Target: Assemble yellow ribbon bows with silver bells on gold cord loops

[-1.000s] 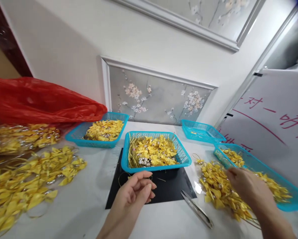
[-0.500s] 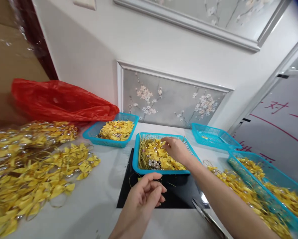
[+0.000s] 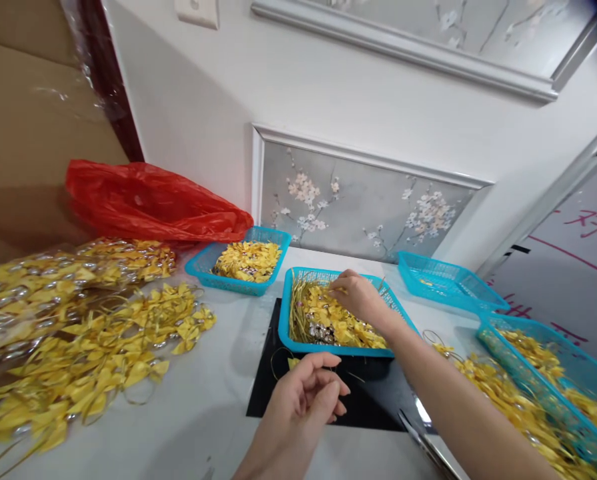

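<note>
- Landmark for all places: the middle blue basket [image 3: 336, 349], long axis left to right, near edge over a black mat [image 3: 263, 397].
- Within the basket: a heap of yellow bow ornaments [image 3: 323, 303], silver beads [image 3: 321, 335] on the near side, gold cords [image 3: 298, 320] along the left end, running roughly far to near.
- Over the basket: the right hand [image 3: 356, 297], nearer of the two to the heap, reaching in from the right, fingertips pointing left and down at the ornaments.
- Thumb and fingers there drawn close together; cannot tell from this angle whether pinching an ornament or merely touching the heap.
- Just outside the basket's near edge: the left hand [image 3: 311, 400], half curled, nothing seen in its grasp, with the heap directly beyond the fingertips.
- Between that near edge and the curled fingers: a gold loop [image 3: 272, 363] with a small yellow piece [image 3: 292, 363], partly hidden.
- Near and right of the basket: metal snips [image 3: 423, 437], blades toward the basket, apart from both hands.
- Farther right of the basket: a loose ornament pile [image 3: 498, 387], partly behind the forearm.
</note>
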Available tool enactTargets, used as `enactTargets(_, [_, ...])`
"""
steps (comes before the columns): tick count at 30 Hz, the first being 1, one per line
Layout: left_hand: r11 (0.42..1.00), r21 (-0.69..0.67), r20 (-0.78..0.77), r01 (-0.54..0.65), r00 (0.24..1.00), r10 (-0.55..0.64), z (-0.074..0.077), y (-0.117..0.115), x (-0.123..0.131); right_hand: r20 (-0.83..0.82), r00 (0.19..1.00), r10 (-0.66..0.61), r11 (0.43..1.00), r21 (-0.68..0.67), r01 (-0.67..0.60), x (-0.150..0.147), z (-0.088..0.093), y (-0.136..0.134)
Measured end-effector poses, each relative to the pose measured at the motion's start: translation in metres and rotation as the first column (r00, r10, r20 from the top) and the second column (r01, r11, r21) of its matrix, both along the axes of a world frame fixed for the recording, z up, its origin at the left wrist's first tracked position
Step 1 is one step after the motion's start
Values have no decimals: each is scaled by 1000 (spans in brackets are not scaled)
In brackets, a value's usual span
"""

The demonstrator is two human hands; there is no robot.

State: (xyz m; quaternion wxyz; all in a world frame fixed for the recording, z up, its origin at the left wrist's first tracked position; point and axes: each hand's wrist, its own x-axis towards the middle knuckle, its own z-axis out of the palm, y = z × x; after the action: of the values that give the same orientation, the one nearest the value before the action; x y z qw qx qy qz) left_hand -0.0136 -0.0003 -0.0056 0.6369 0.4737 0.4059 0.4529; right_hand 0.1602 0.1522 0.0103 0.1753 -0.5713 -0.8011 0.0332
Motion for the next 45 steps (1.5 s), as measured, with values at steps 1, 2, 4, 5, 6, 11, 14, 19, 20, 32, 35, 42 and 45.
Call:
enactTargets(1, [1000,0,-4,9,1000,-9,0,0,0,-25,1000,8,1000,3,-8,3,2,-2])
enactTargets(2, [1000,-1,-11,15,1000,-15,0,0,0,-50,999,15,1000,5,-15,6,4,-4])
enactTargets(4, [1000,3,-24,17,1000,-17,1,1,0,-97,995,19,1000,10,-18,11,7,-7])
enactTargets(5, [1000,5,-29,19,999,-19,1,1,0,-119,993,18,1000,13,-16,13,8,-9])
enactTargets(6, [1000,7,-34,23,999,-23,0,1,0,-140,990,15,1000,18,-12,14,8,-10])
enactTargets(11, [1000,4,-49,25,998,-24,-1,3,-1,-240,971,-6,998,66,22,19,13,-13])
enactTargets(14, [1000,-3,-55,15,998,-15,-1,2,-1,-299,954,-21,995,86,49,22,14,-13])
enactTargets(19, [1000,2,-52,20,998,-20,1,0,0,-409,911,-47,997,35,68,32,7,-16])
enactTargets(20, [1000,1,-52,17,999,-17,1,0,0,-439,896,-61,997,9,73,34,5,-16])
enactTargets(32, [996,-4,11,-92,996,92,-4,0,3,-817,553,-166,956,-272,-113,22,8,-65])
enactTargets(35, [988,-63,98,-141,984,146,2,-1,4,-858,496,-135,947,-258,-190,0,15,-91])
enactTargets(42, [998,-47,36,-50,998,51,5,1,0,-888,458,-22,974,-123,-190,-19,16,-121])
enactTargets(45, [999,-49,-21,-3,1000,2,7,1,1,-877,477,-56,998,-65,-2,-5,11,-114])
